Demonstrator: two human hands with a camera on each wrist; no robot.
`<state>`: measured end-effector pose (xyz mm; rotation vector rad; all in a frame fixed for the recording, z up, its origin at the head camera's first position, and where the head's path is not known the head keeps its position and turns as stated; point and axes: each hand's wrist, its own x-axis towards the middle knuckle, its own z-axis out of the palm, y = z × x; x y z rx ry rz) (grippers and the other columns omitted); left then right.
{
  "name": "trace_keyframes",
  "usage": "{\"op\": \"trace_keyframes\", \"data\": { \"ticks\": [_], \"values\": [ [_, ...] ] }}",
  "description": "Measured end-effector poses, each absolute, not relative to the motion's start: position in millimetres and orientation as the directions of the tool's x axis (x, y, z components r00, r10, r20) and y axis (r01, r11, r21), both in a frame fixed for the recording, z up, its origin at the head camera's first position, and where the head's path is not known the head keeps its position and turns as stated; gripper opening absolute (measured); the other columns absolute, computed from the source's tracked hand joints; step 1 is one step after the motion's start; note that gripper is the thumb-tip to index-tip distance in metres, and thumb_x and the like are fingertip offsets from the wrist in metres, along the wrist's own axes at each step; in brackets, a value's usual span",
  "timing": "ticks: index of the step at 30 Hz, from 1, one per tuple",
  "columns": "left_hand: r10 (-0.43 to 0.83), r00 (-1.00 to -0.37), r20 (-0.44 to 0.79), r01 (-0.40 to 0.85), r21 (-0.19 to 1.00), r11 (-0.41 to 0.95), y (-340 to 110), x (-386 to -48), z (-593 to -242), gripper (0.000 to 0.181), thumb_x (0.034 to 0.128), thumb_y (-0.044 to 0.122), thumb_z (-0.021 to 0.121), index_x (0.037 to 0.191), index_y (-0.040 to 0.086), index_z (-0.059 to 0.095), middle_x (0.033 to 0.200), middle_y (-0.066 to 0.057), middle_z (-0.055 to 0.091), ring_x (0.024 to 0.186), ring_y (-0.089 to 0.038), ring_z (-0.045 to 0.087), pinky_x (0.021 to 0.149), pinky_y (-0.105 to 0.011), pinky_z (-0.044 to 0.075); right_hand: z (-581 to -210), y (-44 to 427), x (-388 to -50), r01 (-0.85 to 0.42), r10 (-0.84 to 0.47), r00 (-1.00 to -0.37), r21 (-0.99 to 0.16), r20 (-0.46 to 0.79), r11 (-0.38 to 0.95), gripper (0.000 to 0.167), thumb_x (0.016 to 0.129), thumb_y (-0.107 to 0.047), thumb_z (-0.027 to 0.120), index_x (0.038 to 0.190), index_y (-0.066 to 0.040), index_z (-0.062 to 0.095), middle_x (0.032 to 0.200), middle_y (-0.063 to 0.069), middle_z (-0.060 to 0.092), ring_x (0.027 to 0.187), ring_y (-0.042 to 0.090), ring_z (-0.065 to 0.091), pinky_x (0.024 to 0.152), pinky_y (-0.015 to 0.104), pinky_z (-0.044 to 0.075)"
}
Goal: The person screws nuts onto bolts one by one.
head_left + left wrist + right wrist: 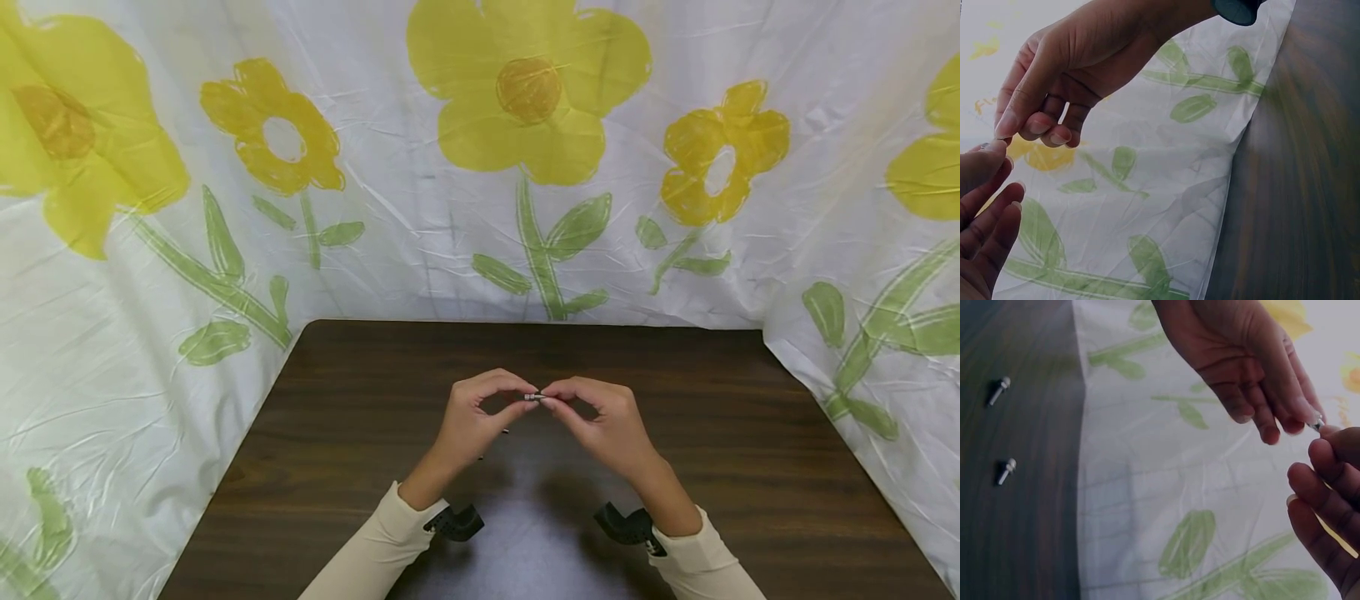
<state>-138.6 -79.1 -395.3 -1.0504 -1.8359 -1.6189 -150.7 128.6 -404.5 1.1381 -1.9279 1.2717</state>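
Over the middle of the table, both hands meet at a small silver bolt (533,397). The left hand (474,410) pinches its thicker end between thumb and forefinger. Thumb and forefinger of the right hand (609,417) pinch the narrow end. In the right wrist view a bit of the metal bolt (1316,424) shows between the fingertips; most of it is covered. Two more bolts, one farther up (1000,390) and one lower (1007,470) in that view, lie apart on the table, with what look like washers by their heads.
The dark wood-grain table (360,375) runs back to a white curtain (390,250) printed with yellow flowers, which also hangs along both sides. Black wrist bands with camera mounts (457,523) sit at the cuffs of the cream sleeves (382,546).
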Motion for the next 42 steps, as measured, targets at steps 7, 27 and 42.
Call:
{"op": "trace_keyframes", "data": {
  "ticks": [7, 27, 42],
  "values": [
    [0.237, -0.616, 0.752, 0.776, 0.631, 0.013, -79, -138, -395, 0.019, 0.0789, -0.015, 0.079, 0.094, -0.004, 0.073, 0.088, -0.015, 0.073, 0.081, -0.02, 0.069, 0.063, -0.053, 0.058, -406, 129, -151, -0.881, -0.351, -0.474, -0.44, 0.808, 0.176, 0.03, 0.075, 0.015, 0.079, 0.097, -0.004, 0.075, 0.086, 0.006, 0.075, 0.071, 0.015, 0.071, 0.069, 0.018, 0.056],
    [0.256, -0.633, 0.731, 0.755, 0.656, -0.007, -80, -140, -398, 0.029, 0.0754, -0.017, 0.08, 0.1, -0.006, 0.071, 0.092, -0.018, 0.071, 0.079, -0.026, 0.069, 0.064, -0.045, 0.06, -404, 129, -150, -0.871, -0.346, -0.492, -0.457, 0.799, 0.183, 0.029, 0.076, 0.015, 0.079, 0.097, -0.005, 0.075, 0.086, 0.005, 0.075, 0.07, 0.013, 0.07, 0.068, 0.017, 0.056],
    [0.222, -0.612, 0.759, 0.776, 0.631, -0.015, -79, -138, -396, 0.021, 0.0777, -0.017, 0.078, 0.093, -0.005, 0.073, 0.088, -0.016, 0.072, 0.078, -0.021, 0.068, 0.057, -0.034, 0.058, -403, 130, -148, -0.856, -0.358, -0.517, -0.478, 0.778, 0.198, 0.03, 0.076, 0.016, 0.078, 0.098, -0.005, 0.075, 0.088, 0.005, 0.075, 0.072, 0.015, 0.071, 0.069, 0.017, 0.056]
  ]
}}
